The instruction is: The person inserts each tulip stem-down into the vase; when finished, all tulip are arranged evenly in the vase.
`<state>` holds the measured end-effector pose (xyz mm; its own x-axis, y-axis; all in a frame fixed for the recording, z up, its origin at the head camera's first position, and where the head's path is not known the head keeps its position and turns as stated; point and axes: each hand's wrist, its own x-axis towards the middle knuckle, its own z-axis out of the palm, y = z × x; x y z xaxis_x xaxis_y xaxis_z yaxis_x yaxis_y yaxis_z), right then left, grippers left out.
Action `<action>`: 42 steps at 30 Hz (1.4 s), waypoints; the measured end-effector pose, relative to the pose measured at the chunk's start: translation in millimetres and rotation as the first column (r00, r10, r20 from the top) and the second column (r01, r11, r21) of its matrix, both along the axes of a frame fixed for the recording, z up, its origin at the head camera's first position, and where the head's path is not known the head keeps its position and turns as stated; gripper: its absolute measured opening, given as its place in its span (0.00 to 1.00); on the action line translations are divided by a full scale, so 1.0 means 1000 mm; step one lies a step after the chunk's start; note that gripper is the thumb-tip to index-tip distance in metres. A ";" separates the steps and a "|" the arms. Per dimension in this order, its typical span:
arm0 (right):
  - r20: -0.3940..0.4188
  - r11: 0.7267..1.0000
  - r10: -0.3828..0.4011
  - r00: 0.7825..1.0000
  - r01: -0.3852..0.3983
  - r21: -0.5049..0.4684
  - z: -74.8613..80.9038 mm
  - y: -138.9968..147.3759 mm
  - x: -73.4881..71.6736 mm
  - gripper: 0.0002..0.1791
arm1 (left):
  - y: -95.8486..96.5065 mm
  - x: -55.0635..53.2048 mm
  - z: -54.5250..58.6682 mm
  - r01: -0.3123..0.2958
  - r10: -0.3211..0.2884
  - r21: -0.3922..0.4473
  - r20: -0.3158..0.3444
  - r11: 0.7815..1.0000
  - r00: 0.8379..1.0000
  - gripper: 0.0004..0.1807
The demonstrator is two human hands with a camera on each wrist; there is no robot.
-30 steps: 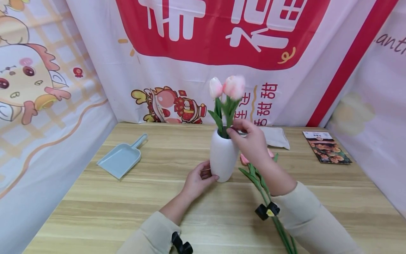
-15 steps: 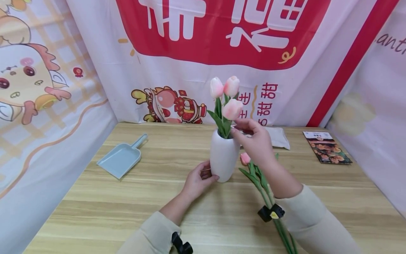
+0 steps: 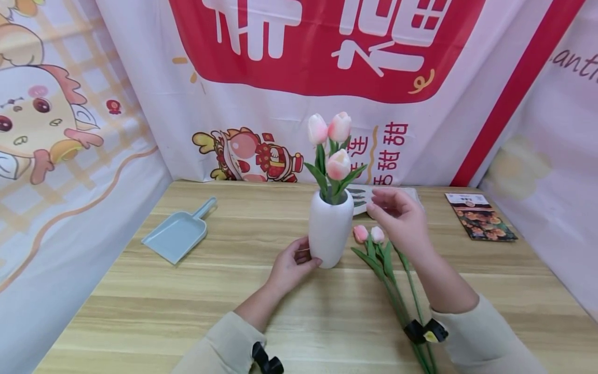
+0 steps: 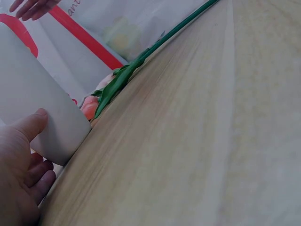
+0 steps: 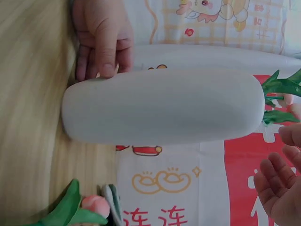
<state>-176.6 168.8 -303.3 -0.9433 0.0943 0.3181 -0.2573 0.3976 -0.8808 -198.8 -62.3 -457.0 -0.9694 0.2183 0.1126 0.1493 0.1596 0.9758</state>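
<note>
A white vase (image 3: 329,228) stands upright on the wooden table, holding three pink-and-white tulips (image 3: 338,165) with green leaves. My left hand (image 3: 290,266) holds the vase low on its left side, thumb in front and fingers curled behind. In the left wrist view the thumb of that hand (image 4: 21,160) lies against the vase wall. Right of the vase's rim, my right hand (image 3: 401,218) hovers with loosely bent fingers and nothing between them. Below it more tulips (image 3: 374,236) lie on the table, their stems stretching toward the front edge.
A light blue dustpan (image 3: 179,234) lies at the left. Behind the right hand is a pale item with dark slots (image 3: 358,198), partly hidden. A packet with a flower picture (image 3: 481,218) lies at the far right. Printed cloth (image 3: 261,104) hangs around the table.
My right hand has let go of the front tulip and drawn back to the right. That tulip has settled lower in the vase. The left hand has stayed put.
</note>
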 end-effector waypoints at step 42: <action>0.493 0.935 -0.052 0.868 -0.131 0.329 -0.118 0.112 0.042 0.28 | 0.000 -0.002 -0.002 0.007 -0.007 0.026 0.026 1.000 1.000 0.33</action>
